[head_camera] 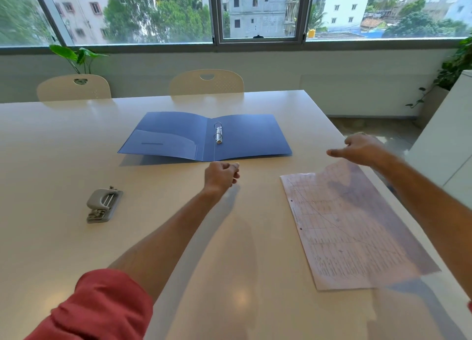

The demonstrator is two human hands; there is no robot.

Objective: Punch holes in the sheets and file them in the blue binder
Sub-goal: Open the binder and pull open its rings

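Note:
The blue binder (245, 137) lies open flat on the white table (63, 140), its metal rings (217, 132) at the spine. A printed sheet (352, 227) lies at the right, with punched holes along its left edge. The grey hole punch (103, 205) sits at the left. My left hand (221, 173) hovers just in front of the binder's near edge, fingers loosely curled and holding nothing. My right hand (362, 148) hangs above the sheet's far end with a finger pointing left; it appears to hold nothing.
Two cream chairs (207, 82) stand behind the far table edge under a wide window. The table's right edge runs close beside the sheet, with a white cabinet (447, 140) beyond it. Potted plants stand at the far left and right.

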